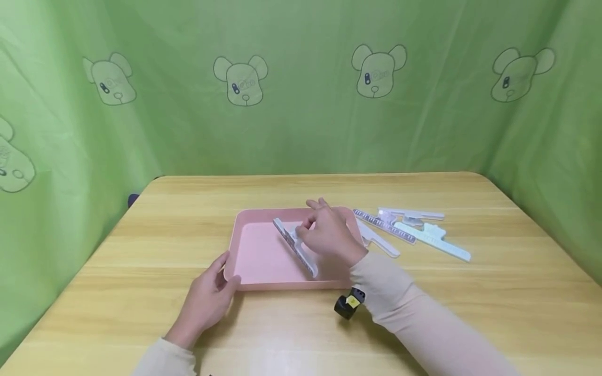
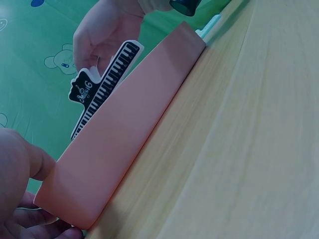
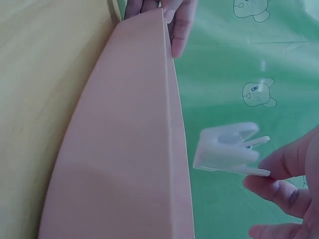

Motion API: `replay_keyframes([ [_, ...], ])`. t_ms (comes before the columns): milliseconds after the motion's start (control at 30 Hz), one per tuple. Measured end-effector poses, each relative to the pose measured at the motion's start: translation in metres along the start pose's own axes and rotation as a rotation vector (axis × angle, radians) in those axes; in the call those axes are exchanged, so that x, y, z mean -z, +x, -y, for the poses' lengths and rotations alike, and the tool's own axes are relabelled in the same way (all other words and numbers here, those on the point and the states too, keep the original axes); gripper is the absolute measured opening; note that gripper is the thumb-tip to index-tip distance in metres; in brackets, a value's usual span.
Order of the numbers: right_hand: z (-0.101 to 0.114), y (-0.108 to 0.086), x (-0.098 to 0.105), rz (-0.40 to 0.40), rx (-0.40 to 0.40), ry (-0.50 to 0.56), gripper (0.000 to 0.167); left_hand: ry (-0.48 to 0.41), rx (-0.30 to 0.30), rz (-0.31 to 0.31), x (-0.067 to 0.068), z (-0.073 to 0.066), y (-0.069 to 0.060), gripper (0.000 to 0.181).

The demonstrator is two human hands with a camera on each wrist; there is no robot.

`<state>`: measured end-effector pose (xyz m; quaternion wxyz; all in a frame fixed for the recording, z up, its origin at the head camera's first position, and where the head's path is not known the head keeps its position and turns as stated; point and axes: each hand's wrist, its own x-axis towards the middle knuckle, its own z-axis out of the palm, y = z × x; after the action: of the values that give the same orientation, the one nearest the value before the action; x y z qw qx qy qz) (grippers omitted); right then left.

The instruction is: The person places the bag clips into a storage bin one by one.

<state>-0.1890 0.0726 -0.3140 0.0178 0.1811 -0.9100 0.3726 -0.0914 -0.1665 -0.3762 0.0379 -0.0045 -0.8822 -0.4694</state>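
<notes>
A shallow pink tray (image 1: 256,256) stands on the table, and my left hand (image 1: 207,297) grips its near left corner between thumb and fingers. Above the tray my right hand (image 1: 329,235) pinches a long sheet music clip (image 1: 303,257) by one handle tab. In the left wrist view the clip (image 2: 107,84) shows a black and white piano-key strip and a dark handle with white lettering. The right wrist view shows the clip (image 3: 227,149) end-on, white, with thumb and index finger on its lower tab. Its lower edge is hidden behind the tray wall in the left wrist view.
Right of the tray lie several more clips: a pale green one (image 1: 435,240), a purple piano-key one (image 1: 385,227) and white ones, one (image 1: 383,244) close against the tray. Green curtains (image 1: 301,130) with bear-face prints hang behind the wooden table (image 1: 141,282).
</notes>
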Motion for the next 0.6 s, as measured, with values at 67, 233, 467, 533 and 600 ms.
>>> replay_keyframes([
  [67,0.002,0.0,-0.003,0.002,0.01,-0.027,0.018,0.004,0.0,-0.004,0.0,0.0,-0.001,0.062],
  [233,0.007,0.0,-0.007,-0.004,0.007,-0.063,0.019,0.01,-0.005,-0.008,0.0,0.0,-0.001,0.062],
  [467,0.011,0.0,-0.011,0.004,-0.02,-0.061,0.018,0.006,-0.021,-0.007,-0.001,0.001,-0.001,0.062],
  [533,0.012,0.001,-0.013,0.002,-0.02,-0.064,0.019,0.005,-0.019,-0.007,-0.001,0.0,0.0,0.062],
  [600,0.013,0.001,-0.014,0.002,-0.016,-0.074,0.019,0.006,-0.022,-0.007,-0.001,0.0,0.0,0.061],
])
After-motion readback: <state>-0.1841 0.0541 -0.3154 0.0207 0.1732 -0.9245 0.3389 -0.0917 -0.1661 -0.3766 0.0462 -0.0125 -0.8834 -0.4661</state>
